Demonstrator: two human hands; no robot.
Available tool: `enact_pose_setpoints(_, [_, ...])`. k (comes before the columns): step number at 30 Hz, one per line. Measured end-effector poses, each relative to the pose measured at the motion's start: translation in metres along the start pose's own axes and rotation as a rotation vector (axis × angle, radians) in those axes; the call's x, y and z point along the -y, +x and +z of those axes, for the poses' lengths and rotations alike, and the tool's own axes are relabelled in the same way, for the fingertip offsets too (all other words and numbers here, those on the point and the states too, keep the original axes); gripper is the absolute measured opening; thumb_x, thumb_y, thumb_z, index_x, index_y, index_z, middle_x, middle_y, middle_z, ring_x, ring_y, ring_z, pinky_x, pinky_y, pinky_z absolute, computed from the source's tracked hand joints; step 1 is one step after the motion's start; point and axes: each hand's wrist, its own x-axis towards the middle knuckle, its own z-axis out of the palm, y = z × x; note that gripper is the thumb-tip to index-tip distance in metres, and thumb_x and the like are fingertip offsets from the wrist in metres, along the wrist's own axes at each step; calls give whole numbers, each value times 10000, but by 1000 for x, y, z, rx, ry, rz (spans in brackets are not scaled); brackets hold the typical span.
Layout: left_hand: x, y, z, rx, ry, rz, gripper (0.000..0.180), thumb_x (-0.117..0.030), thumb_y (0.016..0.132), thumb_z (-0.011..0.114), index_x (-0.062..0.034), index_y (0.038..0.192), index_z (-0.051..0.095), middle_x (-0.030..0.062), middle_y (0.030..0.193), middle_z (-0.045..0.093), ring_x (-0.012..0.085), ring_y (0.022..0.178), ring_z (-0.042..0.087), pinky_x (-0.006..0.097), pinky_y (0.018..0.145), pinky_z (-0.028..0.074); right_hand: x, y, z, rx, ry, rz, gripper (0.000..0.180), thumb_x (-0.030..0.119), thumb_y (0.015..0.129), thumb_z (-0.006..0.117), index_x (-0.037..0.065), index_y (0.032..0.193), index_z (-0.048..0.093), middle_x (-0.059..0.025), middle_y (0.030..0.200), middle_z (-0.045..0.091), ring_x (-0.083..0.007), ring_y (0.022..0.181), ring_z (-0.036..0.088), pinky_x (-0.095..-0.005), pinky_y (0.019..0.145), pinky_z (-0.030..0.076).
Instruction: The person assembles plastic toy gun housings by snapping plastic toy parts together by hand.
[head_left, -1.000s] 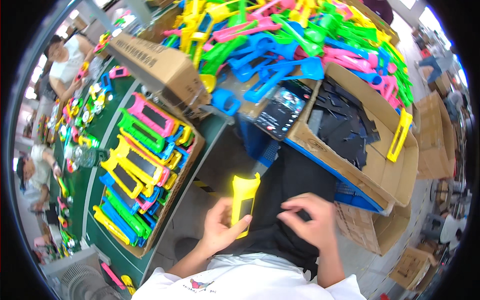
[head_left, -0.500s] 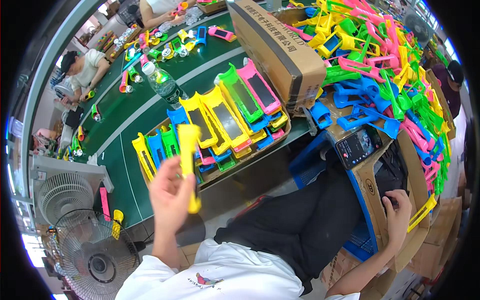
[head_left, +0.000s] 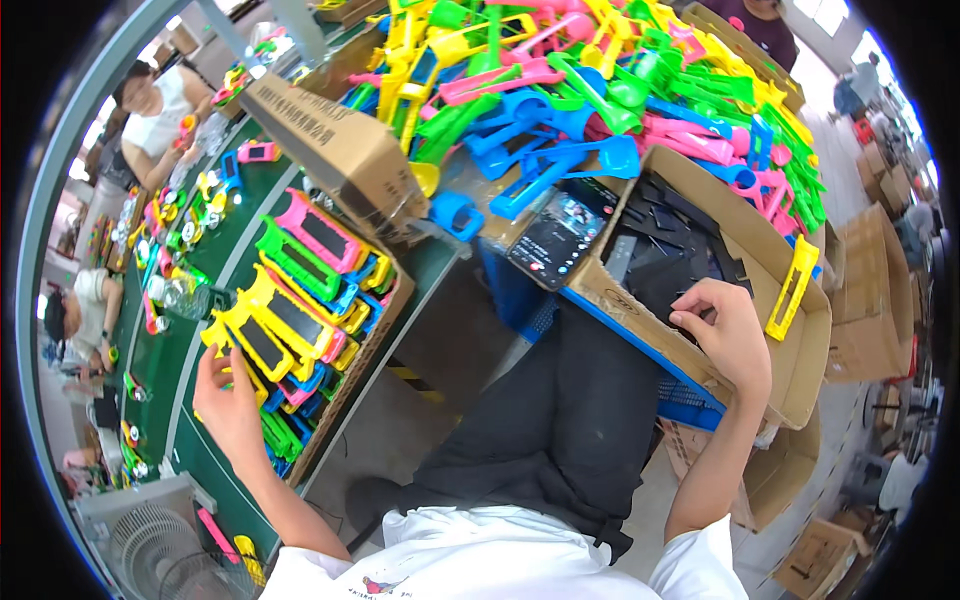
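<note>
My left hand (head_left: 232, 402) is at the near end of a shallow cardboard tray (head_left: 372, 335) on the green table. The tray is packed with flat toy frames in yellow, pink, green and blue. The fingertips rest against the yellow frame (head_left: 252, 335) lying on top, with the fingers spread. My right hand (head_left: 728, 338) reaches over the rim of an open cardboard box (head_left: 800, 385) beside my lap. Its bent fingers are down among flat black parts (head_left: 660, 265); whether they grip one is hidden.
A phone (head_left: 560, 236) leans on the box's left flap. Behind it lies a big heap of coloured plastic parts (head_left: 600, 90) and a long cardboard carton (head_left: 330, 145). A yellow frame (head_left: 793, 287) hangs on the box wall. Other people (head_left: 158, 112) work at left. A fan (head_left: 150, 545) stands lower left.
My left hand carried the yellow frame from my lap to the tray and laid it on the stack. My right hand moved from my lap into the box of black parts.
</note>
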Motion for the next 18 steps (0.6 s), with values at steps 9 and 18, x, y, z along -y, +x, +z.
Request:
enact_pose_setpoints(9, [-165,-91,69,497,-674,492,139,8,891,715,-16,1026,734,52,850,694,103,681,631,227,646,498,-8,-9,-2,-178,146,64,94,61,938,674,-11,992,649,-58,821,723,-99,751,663,-270,582,437])
enact_pose_setpoints(18, [-398,-201,205,932,-640,1124,200,-206,927,687,-20,1000,678,174,896,690,384,813,703,478,702,568,-22,-108,-29,-758,846,316,215,202,1050,530,38,1187,546,-113,822,707,-55,618,567,-193,516,399])
